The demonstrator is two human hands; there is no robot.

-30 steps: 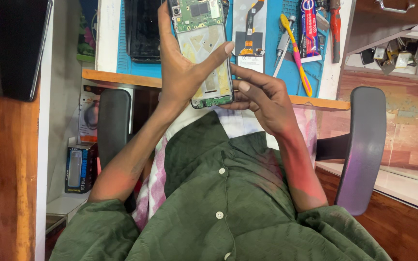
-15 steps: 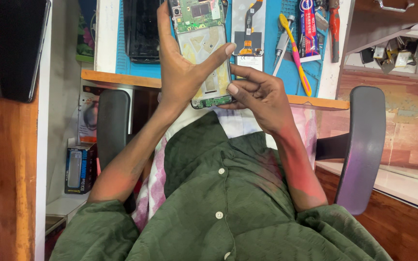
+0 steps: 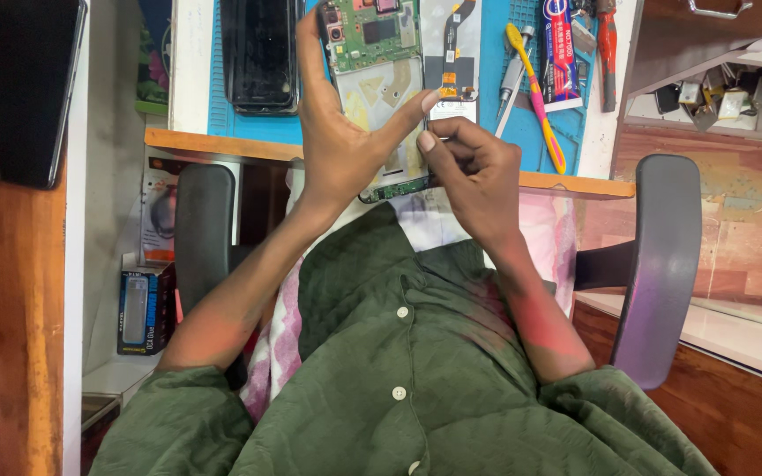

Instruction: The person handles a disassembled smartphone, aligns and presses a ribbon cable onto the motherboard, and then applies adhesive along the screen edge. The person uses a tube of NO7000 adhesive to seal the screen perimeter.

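Nearest the camera, a green, crinkle-textured buttoned shirt [image 3: 399,388] is seen at 6 o'clock, with a pink-and-white cloth [image 3: 280,339] beneath it and dark padded chair armrests [image 3: 659,264] at 3 and 9 o'clock. Above the lap, an opened phone [image 3: 381,97] with its back removed is held upright at 12 o'clock, over the near edge of the bench. It is gripped by the left hand [image 3: 341,150], whose fingers are spread and clamped along its sides, thumb pressed on the right edge. The right hand [image 3: 474,172] is curled at 1 o'clock against the phone's lower right corner, fingertips pinched together there; whether a tool or small part is held between them cannot be told. The phone's green circuit board, pale metal midframe and narrow green lower board are exposed. For the work at the lower corner to be done well, it is judged that the frame should be kept steady by the left hand, and only light, controlled pressure applied, since thin boards and flex strips are easily torn. Farther off, a blue ridged work mat [image 3: 504,132] is laid on the bench, bearing a glossy black phone [image 3: 259,55], a yellow-and-pink tool [image 3: 535,88] and a tube [image 3: 560,51]. A dark flat screen [image 3: 15,88] is seen at 10 o'clock.
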